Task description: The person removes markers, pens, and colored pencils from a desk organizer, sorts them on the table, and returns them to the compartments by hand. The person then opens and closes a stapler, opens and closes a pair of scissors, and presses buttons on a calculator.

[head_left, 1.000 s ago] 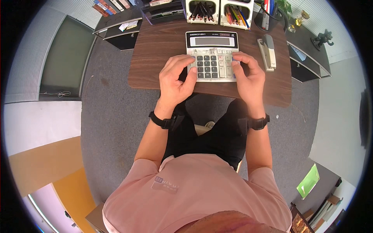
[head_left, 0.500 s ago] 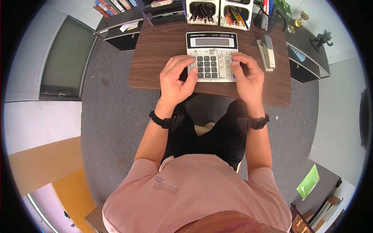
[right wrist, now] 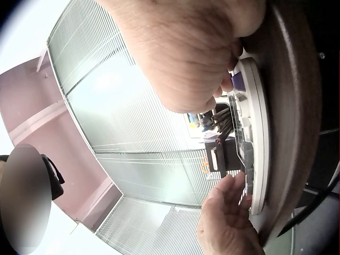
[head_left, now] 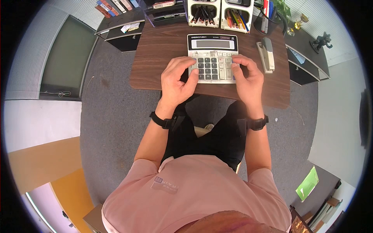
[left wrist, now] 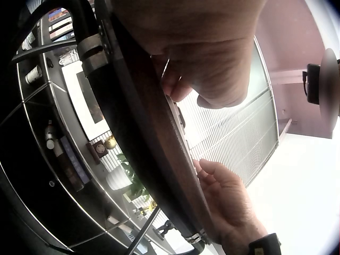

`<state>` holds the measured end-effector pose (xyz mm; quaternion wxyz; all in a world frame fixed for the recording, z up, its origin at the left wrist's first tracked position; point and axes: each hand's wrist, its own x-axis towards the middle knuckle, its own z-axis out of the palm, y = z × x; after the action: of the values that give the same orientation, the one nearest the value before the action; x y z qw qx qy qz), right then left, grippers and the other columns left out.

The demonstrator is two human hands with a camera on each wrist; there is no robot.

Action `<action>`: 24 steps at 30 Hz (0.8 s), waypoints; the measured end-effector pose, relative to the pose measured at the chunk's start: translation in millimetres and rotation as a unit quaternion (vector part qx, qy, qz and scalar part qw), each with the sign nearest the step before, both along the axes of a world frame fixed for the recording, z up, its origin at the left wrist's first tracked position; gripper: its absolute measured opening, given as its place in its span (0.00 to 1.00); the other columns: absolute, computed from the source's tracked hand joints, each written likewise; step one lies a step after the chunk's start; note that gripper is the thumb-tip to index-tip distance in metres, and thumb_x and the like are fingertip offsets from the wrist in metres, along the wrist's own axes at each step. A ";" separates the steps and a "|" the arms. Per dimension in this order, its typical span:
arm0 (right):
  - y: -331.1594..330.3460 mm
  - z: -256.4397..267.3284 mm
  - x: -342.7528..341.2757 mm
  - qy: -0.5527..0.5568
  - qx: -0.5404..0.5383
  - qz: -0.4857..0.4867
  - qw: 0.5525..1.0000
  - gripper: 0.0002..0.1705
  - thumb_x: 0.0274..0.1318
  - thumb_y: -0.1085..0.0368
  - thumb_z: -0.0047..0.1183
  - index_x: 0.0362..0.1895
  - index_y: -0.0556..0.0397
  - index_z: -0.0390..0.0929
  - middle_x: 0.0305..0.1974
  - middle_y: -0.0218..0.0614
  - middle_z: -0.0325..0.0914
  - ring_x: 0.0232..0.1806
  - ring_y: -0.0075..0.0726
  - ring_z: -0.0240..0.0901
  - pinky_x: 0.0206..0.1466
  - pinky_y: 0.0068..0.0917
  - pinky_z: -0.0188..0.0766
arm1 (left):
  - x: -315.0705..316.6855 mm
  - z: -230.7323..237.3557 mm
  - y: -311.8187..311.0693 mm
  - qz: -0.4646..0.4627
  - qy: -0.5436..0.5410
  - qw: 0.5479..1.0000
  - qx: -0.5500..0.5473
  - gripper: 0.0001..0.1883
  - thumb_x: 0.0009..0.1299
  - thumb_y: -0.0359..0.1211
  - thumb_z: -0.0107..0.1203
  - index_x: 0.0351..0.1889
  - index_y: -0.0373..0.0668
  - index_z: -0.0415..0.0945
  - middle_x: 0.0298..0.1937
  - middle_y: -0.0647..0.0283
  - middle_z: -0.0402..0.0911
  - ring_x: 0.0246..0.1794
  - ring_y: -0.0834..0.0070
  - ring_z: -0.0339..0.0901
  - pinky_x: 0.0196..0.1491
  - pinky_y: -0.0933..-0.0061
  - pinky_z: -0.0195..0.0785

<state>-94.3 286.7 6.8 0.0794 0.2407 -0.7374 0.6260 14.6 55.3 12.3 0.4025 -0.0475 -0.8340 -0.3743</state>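
Note:
A white and grey calculator [head_left: 212, 77] with a black-framed display lies flat on the brown desk [head_left: 155, 50]. At its left side, my left hand [head_left: 176, 83] touches the edge keys with fingertips and thumb, fingers loosely bent. My right hand [head_left: 250, 83] mirrors this on the right side, index finger above and thumb lower. In the right wrist view, the calculator [right wrist: 257, 143] is seen edge-on, with the right hand [right wrist: 186, 58] over its near end and the left hand [right wrist: 228, 223] at its far end. Neither wrist view shows every fingertip.
A grey and white stapler [head_left: 267, 56] lies right of the calculator. Along the back stand white pencil holders [head_left: 203, 23], a black mesh pen cup [head_left: 274, 25] and a dark tray rack [head_left: 165, 15]. Side shelves hold books and a dark figurine [head_left: 321, 42].
The desk and calculator sit slightly lower in the head view, a small shift of the view. Both hands keep nearly the same pose at the calculator.

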 end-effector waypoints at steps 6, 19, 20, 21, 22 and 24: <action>-0.6 1.3 0.9 0.003 -0.002 0.000 1.000 0.10 0.73 0.69 0.71 0.55 0.54 0.92 0.61 0.41 0.94 0.69 0.44 0.83 0.78 0.40 0.74 | 0.3 0.5 0.1 0.001 -0.001 1.000 0.001 0.12 0.73 0.27 0.72 0.53 0.34 0.91 0.53 0.47 0.94 0.56 0.48 0.92 0.60 0.54 0.85; -0.4 -0.3 -0.1 0.000 -0.004 0.001 1.000 0.09 0.73 0.70 0.71 0.54 0.55 0.92 0.61 0.42 0.94 0.69 0.44 0.83 0.78 0.40 0.74 | 0.2 2.0 0.9 0.000 0.001 1.000 0.002 0.12 0.73 0.26 0.72 0.53 0.34 0.90 0.53 0.48 0.94 0.55 0.49 0.92 0.60 0.54 0.85; -0.1 -0.4 -0.1 0.000 -0.002 0.001 1.000 0.09 0.73 0.70 0.71 0.54 0.55 0.92 0.61 0.42 0.94 0.69 0.44 0.83 0.78 0.40 0.74 | 1.0 2.0 0.9 0.001 0.001 1.000 0.002 0.12 0.73 0.26 0.72 0.53 0.34 0.90 0.53 0.48 0.94 0.55 0.49 0.92 0.60 0.54 0.85; 0.1 -0.4 -0.1 0.001 0.000 0.000 1.000 0.09 0.73 0.70 0.71 0.54 0.55 0.92 0.61 0.42 0.94 0.69 0.44 0.83 0.78 0.40 0.74 | 2.3 2.0 1.0 0.000 -0.009 1.000 0.008 0.12 0.74 0.26 0.71 0.54 0.35 0.91 0.55 0.48 0.94 0.57 0.50 0.92 0.62 0.55 0.84; 0.1 -0.4 0.0 0.001 0.000 0.000 1.000 0.09 0.73 0.70 0.71 0.54 0.55 0.92 0.61 0.42 0.94 0.69 0.44 0.83 0.78 0.40 0.74 | 3.0 2.0 1.2 -0.001 -0.020 1.000 0.013 0.13 0.75 0.26 0.70 0.56 0.35 0.91 0.57 0.49 0.94 0.58 0.52 0.92 0.64 0.57 0.83; -0.1 -0.4 0.1 -0.006 -0.003 0.003 1.000 0.09 0.73 0.70 0.71 0.54 0.55 0.92 0.61 0.41 0.93 0.69 0.43 0.83 0.78 0.40 0.74 | 2.9 2.7 2.0 0.000 -0.017 1.000 0.012 0.13 0.74 0.25 0.70 0.56 0.35 0.91 0.57 0.49 0.94 0.58 0.52 0.92 0.64 0.57 0.83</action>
<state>-94.1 286.6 6.4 0.0742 0.2386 -0.7351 0.6302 17.5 57.3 15.0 0.3887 -0.0359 -0.8364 -0.3847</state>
